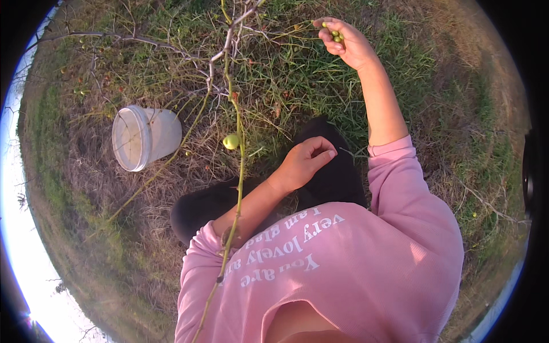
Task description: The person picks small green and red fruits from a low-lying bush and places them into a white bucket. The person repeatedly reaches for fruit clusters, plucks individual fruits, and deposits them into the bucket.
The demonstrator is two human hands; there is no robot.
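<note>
My right hand (pixel 345 40) reaches out at the upper right with several small green fruits (pixel 337 36) in its curled fingers. Its fingertips are at the end of a thin green twig (pixel 296 35) of a thorny shrub. My left hand (pixel 302 165) is curled over my dark-trousered leg, thumb near the forefinger; its palm is hidden, and no object shows in it. A larger green fruit (pixel 231 141) hangs on a long green stem (pixel 241 165) that crosses in front of my left forearm.
A whitish plastic bucket (pixel 165 133) is on the dry grass at the left, its mouth facing left in the picture. Bare grey branches (pixel 128 37) spread across the top left. A dry twig (pixel 480 199) lies at the right. Green grass (pixel 291 77) grows below the shrub.
</note>
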